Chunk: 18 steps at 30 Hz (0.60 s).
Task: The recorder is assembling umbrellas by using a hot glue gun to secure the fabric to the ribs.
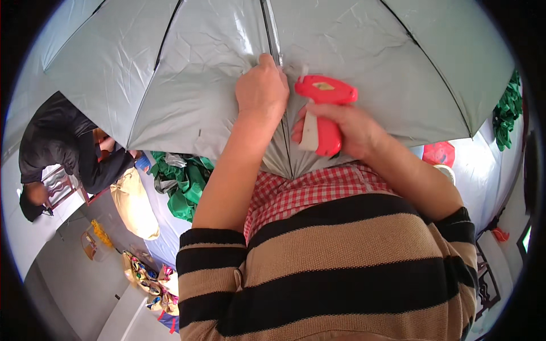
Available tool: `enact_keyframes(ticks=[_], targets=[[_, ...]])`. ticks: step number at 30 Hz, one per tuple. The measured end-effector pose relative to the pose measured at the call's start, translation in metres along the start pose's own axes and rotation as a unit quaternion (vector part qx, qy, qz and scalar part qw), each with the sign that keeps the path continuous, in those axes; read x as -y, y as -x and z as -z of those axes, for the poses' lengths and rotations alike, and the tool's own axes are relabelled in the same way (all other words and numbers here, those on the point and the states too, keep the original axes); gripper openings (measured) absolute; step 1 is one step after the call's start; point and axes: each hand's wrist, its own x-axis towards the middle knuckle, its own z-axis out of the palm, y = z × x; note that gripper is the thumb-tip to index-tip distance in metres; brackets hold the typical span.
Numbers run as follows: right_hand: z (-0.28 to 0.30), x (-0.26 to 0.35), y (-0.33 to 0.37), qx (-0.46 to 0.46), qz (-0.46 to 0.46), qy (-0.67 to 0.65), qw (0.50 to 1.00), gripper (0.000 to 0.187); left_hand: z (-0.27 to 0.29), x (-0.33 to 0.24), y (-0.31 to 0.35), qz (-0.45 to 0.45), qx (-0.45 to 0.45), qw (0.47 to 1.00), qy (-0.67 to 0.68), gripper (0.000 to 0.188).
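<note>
Umbrella (210, 96) open, silver inside showing, spread across the far half, near edge lying over the checked apron (324, 190). Left hand (261, 94) closed in a tight pinch on it, at the middle rib (265, 23); cannot tell if on rib, cloth or both, hidden by the knuckles. Right hand (355, 128) wrapped around the handle of a red-and-white pistol-shaped tool (325, 88), just right of the left hand, slightly blurred.

Main worry: fingers. Narrow pale tip (305, 69) near the left knuckles, too blurred to read; if sharp, could jab the left hand on a small slip of the right wrist.

Next worry: cloth. Looks thin, creased around the pinch; could tear or get punctured off-spot if pressed while slack. Could also skid off the stiff rib. With too light a pinch, would lose the spot.

Near edge: could trap the apron in a fold, given the overlap. Balance: no grip on a shaft visible, so could roll left or right under a one-sided push. Green cloth heap (181, 184) near left, beside the canopy edge; could snag a rib end on a leftward swing.
</note>
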Motion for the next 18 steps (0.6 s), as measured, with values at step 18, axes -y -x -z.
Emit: enact_keyframes(ticks=[18], targets=[[-0.009,0.006,-0.012,-0.001,0.034,0.031,0.999,0.029,-0.002,0.011,0.028,0.119,-0.029,0.856,0.502,0.014]])
